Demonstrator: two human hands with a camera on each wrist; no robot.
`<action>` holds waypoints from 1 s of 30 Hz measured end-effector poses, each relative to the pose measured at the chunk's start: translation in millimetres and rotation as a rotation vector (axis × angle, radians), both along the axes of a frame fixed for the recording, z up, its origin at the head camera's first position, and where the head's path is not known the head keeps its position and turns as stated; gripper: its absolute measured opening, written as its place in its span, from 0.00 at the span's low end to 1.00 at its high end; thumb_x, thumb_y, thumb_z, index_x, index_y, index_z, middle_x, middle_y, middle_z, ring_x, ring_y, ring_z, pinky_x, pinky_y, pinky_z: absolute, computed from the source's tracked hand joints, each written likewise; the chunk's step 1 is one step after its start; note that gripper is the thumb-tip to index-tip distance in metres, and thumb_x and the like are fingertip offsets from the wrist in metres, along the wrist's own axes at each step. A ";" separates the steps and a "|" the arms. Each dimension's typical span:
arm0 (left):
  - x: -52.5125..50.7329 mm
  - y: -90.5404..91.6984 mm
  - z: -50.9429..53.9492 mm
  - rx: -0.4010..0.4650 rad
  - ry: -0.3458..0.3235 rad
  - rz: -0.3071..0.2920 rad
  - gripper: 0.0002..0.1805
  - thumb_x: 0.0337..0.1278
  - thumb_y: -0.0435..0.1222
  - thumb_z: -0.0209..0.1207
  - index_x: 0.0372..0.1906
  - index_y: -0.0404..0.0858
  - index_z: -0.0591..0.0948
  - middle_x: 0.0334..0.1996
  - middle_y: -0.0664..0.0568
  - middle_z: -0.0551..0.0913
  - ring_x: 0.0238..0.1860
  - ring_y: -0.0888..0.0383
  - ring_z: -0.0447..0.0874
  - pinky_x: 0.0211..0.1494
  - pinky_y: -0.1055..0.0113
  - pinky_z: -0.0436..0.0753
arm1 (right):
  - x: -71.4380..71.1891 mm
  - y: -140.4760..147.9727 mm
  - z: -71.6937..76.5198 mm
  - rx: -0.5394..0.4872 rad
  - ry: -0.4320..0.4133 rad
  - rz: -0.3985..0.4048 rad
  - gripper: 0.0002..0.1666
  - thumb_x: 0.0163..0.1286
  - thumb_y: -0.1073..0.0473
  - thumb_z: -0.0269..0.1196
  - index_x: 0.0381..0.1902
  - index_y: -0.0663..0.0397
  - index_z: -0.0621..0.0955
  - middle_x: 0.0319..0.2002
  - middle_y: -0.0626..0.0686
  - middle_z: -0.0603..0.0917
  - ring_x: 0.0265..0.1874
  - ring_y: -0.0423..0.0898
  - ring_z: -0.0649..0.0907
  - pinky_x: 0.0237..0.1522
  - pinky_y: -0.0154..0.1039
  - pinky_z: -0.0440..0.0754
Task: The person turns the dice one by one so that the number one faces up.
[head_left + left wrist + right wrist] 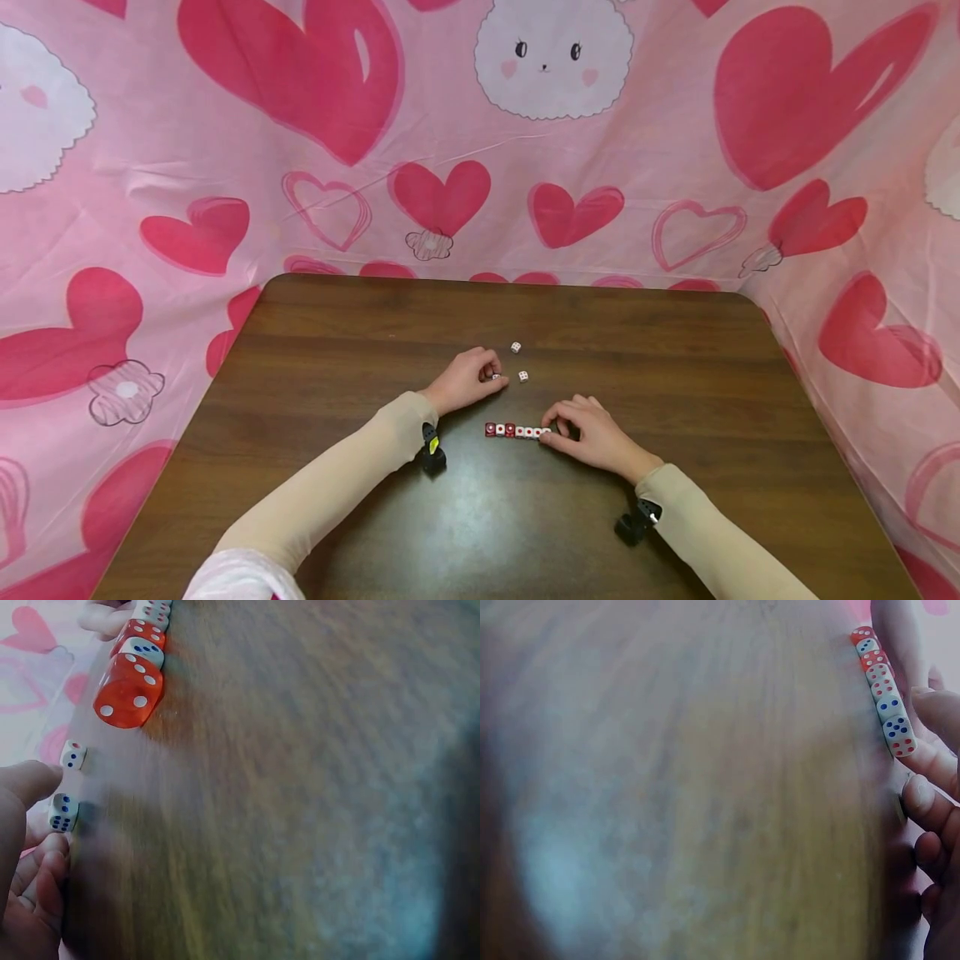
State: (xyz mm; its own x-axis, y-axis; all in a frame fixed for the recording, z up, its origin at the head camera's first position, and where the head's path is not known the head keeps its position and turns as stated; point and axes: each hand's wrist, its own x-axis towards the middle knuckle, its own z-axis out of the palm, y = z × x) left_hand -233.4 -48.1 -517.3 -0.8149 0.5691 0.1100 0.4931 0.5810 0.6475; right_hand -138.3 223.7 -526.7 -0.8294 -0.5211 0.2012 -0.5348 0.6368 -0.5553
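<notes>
A line of small dice (520,432) lies side by side on the table, two of them translucent red (129,694) and the others white. At its right end, my right hand (592,433) holds the last white die (904,747) with curled thumb and index finger. My left hand (465,381), behind the line's left end, has thumb and curled fingers around a white die (63,812) with blue pips. To its right a loose white die (523,377) rests, and another white die (516,347) lies farther back. Fingers partly hide both held dice.
The brown wooden table (360,317) has rounded far corners. A pink heart-patterned cloth (510,142) hangs behind it and at both sides. Each wrist carries a small black camera (432,454).
</notes>
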 end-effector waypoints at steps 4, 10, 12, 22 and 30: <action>1.0 -2.1 -0.2 0.016 -0.001 -0.002 0.08 0.67 0.41 0.68 0.38 0.43 0.82 0.33 0.55 0.78 0.35 0.61 0.76 0.42 0.67 0.78 | 0.6 -0.4 -0.5 -0.001 -0.001 -0.002 0.08 0.67 0.49 0.73 0.40 0.34 0.83 0.25 0.30 0.70 0.31 0.33 0.68 0.41 0.38 0.64; 0.6 -3.0 -1.9 0.017 0.001 -0.021 0.08 0.64 0.38 0.70 0.37 0.43 0.81 0.33 0.54 0.77 0.36 0.60 0.75 0.42 0.67 0.77 | 1.1 -1.1 -1.1 -0.007 0.015 -0.006 0.08 0.66 0.50 0.74 0.39 0.35 0.83 0.25 0.30 0.69 0.30 0.33 0.67 0.41 0.38 0.64; 0.2 -3.1 -2.2 0.012 0.006 -0.029 0.08 0.64 0.38 0.71 0.37 0.43 0.81 0.34 0.54 0.76 0.36 0.60 0.75 0.42 0.67 0.77 | 0.7 -1.4 -0.9 -0.011 0.019 -0.007 0.08 0.66 0.50 0.74 0.39 0.35 0.84 0.25 0.30 0.70 0.30 0.33 0.67 0.41 0.38 0.64; -1.9 -5.6 -3.8 0.017 -0.007 -0.046 0.09 0.63 0.39 0.72 0.39 0.43 0.82 0.35 0.54 0.77 0.37 0.60 0.75 0.44 0.67 0.78 | -1.3 -1.2 -1.1 -0.005 0.008 -0.011 0.08 0.67 0.49 0.73 0.39 0.34 0.83 0.25 0.30 0.70 0.30 0.33 0.67 0.41 0.39 0.64; -0.6 -7.5 -4.5 0.022 -0.013 -0.054 0.09 0.64 0.40 0.71 0.41 0.43 0.83 0.36 0.54 0.77 0.38 0.60 0.76 0.45 0.66 0.78 | -0.9 -1.3 -2.6 -0.006 0.019 -0.008 0.08 0.67 0.49 0.73 0.39 0.34 0.83 0.25 0.29 0.69 0.29 0.33 0.67 0.40 0.38 0.63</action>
State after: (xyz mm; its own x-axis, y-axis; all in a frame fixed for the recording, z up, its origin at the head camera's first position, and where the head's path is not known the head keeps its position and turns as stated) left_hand -234.0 -55.6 -521.8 -0.7844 0.6100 0.1123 0.5149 0.5395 0.6662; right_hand -139.2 222.4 -529.3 -0.8294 -0.5135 0.2201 -0.5405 0.6377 -0.5488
